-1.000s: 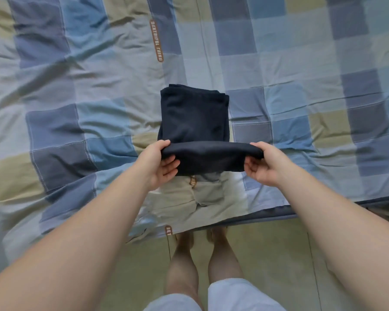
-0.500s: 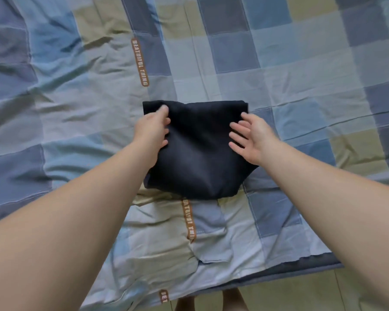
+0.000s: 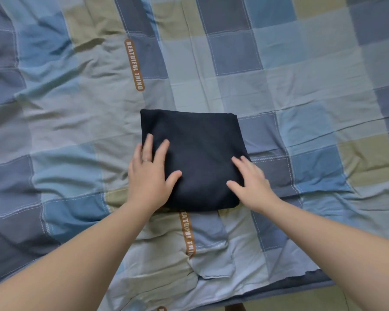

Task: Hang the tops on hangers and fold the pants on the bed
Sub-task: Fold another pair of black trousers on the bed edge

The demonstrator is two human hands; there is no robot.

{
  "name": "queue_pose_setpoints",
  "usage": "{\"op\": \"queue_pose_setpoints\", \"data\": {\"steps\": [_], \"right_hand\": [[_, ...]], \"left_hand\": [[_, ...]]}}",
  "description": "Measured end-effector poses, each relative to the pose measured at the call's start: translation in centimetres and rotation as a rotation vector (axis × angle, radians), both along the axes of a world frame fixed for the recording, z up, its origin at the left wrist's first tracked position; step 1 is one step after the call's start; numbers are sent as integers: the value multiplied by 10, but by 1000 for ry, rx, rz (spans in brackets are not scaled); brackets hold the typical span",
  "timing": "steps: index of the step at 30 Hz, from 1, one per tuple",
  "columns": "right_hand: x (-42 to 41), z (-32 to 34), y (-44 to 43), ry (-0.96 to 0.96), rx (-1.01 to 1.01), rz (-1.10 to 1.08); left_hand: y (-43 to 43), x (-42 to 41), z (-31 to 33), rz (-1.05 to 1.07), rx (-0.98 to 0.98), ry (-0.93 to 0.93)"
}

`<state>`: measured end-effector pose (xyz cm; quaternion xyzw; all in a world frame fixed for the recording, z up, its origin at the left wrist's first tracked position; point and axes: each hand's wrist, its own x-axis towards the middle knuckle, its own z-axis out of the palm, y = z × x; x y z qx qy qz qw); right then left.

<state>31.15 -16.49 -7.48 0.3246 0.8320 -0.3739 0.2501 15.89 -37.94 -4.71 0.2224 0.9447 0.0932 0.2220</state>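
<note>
Head cam: the dark navy pants (image 3: 198,158) sit folded into a compact square on the checked bedsheet (image 3: 301,86), partly under both hands. The left hand (image 3: 149,176) lies flat on the pants' left edge, fingers straight and spread, with a ring (image 3: 145,160) on one finger. The right hand (image 3: 254,187) rests on the pants' near right corner, fingers apart too, a bit blurry. Neither hand grips anything, they're just palms down on the fabric. There's an orange text label (image 3: 135,63) up and left of the pants
</note>
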Motion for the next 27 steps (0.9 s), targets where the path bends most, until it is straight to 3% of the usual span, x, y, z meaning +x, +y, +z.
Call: {"op": "queue_pose_setpoints", "data": {"steps": [2, 4, 7, 13, 16, 21, 27], "right_hand": [[-3, -6, 9, 61, -35, -253], [-8, -14, 16, 81, -189, -490], [-12, -27, 21, 75, -401, -709], [-19, -47, 26, 13, -665, -767], [-23, -47, 21, 10, -773, -748], [-11, -30, 10, -90, -804, -701], [50, 19, -10, -237, -880, -767]], "left_hand": [[12, -9, 0, 299, 113, -65], [21, -20, -4, 604, 200, -259], [25, -30, -15, 810, 224, -452], [24, -25, -28, 648, -4, -369], [17, -27, -31, 593, -22, -362], [-2, -17, -11, 601, 139, -694], [-41, 39, 27, 719, 62, -1017]]}}
